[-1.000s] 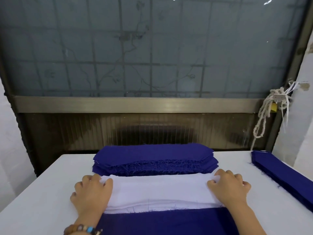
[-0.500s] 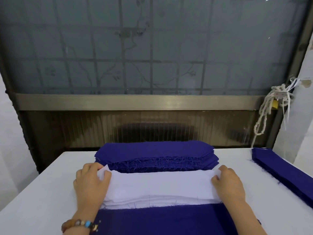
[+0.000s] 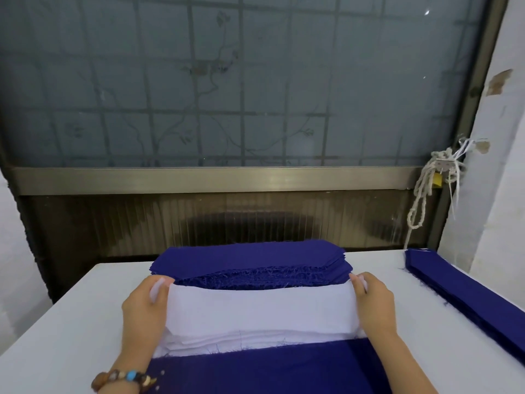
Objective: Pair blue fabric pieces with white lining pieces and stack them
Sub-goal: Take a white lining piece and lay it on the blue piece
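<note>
A large frosted window (image 3: 241, 81) is seen across the far side, crossed by a grid of bars and a faint vine pattern; dull bluish daylight is let through it; beneath it a brushed metal rail (image 3: 216, 180) is fixed, and below that a dark ribbed panel (image 3: 142, 223) is set; a white table (image 3: 74, 322) is placed before the panel; a white wall (image 3: 500, 166) with chipped patches is seen on the right, where a knotted pale rope (image 3: 420, 200) is hung beside a small yellow padlock (image 3: 437, 180); another pale wall (image 3: 14, 251) is glimpsed on the left.
</note>
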### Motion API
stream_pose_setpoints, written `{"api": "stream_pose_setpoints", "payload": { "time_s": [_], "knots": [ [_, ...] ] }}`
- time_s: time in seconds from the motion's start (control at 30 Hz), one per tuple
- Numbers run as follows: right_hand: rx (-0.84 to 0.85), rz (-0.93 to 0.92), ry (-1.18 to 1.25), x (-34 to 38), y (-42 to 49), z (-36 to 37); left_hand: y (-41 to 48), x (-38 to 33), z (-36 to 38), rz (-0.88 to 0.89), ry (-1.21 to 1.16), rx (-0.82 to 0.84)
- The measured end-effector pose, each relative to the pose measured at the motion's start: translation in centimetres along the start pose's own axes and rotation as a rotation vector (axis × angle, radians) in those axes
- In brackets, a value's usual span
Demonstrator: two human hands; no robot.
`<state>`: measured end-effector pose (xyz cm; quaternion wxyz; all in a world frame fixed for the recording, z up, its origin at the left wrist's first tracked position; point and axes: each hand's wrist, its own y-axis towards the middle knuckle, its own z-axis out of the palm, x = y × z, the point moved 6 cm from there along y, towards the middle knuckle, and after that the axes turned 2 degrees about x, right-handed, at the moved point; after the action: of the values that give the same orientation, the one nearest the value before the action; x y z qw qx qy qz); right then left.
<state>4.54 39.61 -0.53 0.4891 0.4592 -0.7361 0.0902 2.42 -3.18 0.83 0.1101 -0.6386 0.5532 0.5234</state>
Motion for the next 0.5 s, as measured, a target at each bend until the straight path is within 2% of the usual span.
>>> {"api": "stream_pose_setpoints", "payload": {
  "time_s": [0.1, 0.2, 0.3, 0.37, 0.47, 0.5],
  "knots": [
    [0.053, -0.005, 0.014, -0.1, 0.0, -1.1, 0.6, -0.6, -1.3, -0.046, 0.028, 0.064],
    [0.098, -0.017, 0.002, 0.0, -0.4, -2.5, 0.2, -1.5, -2.4, 0.006, 0.181, 0.177],
    [0.140, -0.020, -0.040, -0.3, -1.6, -3.5, -1.1, -1.7, -3.8, 0.002, 0.228, 0.182],
    [0.167, -0.009, -0.066, -0.8, -2.8, -4.1, -2.0, -1.3, -4.5, -0.074, 0.222, 0.162],
    [0.184, -0.028, -0.086, -1.8, -4.5, -4.8, -3.8, -0.5, -4.9, -0.235, 0.342, 0.230],
    [0.191, -0.025, -0.097, -2.1, -5.1, -4.8, -4.5, -0.3, -4.9, -0.231, 0.391, 0.272]
  ]
}}
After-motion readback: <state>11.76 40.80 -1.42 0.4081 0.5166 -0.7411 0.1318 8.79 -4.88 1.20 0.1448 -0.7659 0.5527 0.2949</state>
